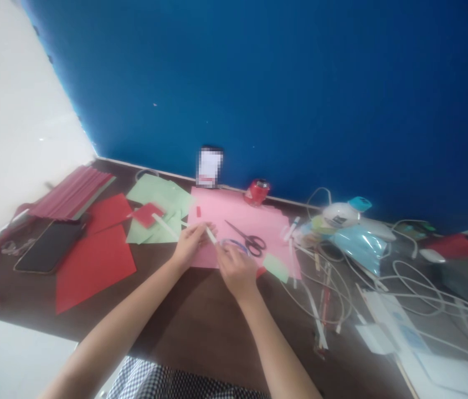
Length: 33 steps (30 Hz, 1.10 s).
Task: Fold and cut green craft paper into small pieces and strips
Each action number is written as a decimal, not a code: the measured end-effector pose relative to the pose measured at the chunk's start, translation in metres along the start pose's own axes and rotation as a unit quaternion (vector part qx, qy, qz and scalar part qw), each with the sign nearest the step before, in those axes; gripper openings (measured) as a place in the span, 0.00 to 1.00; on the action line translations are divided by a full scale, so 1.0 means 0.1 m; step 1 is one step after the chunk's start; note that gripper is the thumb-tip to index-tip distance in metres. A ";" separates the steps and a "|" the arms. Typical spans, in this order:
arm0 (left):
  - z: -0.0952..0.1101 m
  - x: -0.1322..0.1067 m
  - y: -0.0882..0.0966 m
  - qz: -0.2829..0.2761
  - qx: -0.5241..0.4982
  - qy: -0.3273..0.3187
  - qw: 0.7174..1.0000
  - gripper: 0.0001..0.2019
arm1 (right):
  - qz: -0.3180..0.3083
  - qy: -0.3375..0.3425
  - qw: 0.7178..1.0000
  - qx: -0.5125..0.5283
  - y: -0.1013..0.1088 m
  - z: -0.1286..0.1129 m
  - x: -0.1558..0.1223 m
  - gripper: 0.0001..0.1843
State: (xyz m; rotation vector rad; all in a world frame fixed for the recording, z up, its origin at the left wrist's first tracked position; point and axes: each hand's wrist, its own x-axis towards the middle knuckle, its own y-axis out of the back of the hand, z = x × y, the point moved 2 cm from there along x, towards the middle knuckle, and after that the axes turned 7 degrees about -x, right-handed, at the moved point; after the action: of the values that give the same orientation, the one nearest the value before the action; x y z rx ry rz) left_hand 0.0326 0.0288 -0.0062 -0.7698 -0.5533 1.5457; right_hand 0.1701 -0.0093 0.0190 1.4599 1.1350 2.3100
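My left hand point(191, 241) and my right hand point(236, 267) meet over the near edge of a pink paper sheet point(240, 221) on the dark table point(200, 316). Both are closed in a pinch on a thin white rolled paper strip point(211, 235) held between them. The strip's far end points left toward the green papers. Black-handled scissors point(247, 237) lie on the pink sheet just beyond my right hand. A small green paper scrap point(276, 267) lies right of my right hand.
Red paper sheets point(92, 265), green sheets point(157, 198), a phone point(49, 246) and a dark red folder point(71, 193) lie at left. A red tape dispenser point(257, 191) stands by the blue wall point(279, 83). White cables point(408, 293), a glue gun point(342, 213) and plastic bags crowd the right.
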 end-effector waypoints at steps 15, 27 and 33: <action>0.05 0.03 -0.01 0.058 -0.045 0.036 0.997 0.08 | -0.030 0.000 0.998 -0.053 -0.09 0.00 -0.05 0.17; 0.04 -0.08 -0.13 -0.029 -0.038 0.057 0.997 0.23 | -0.010 -0.024 0.999 -0.046 -0.05 0.02 -0.03 0.15; -0.01 -0.07 -0.09 -0.017 -0.004 0.027 0.999 0.18 | -0.014 -0.103 0.994 0.026 -0.06 0.03 0.01 0.15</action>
State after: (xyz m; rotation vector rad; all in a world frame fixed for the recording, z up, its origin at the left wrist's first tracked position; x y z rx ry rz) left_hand 0.0391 0.0230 0.0011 -0.8036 -0.5303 1.4883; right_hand 0.1709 -0.0032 0.0166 1.6449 1.1563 2.0693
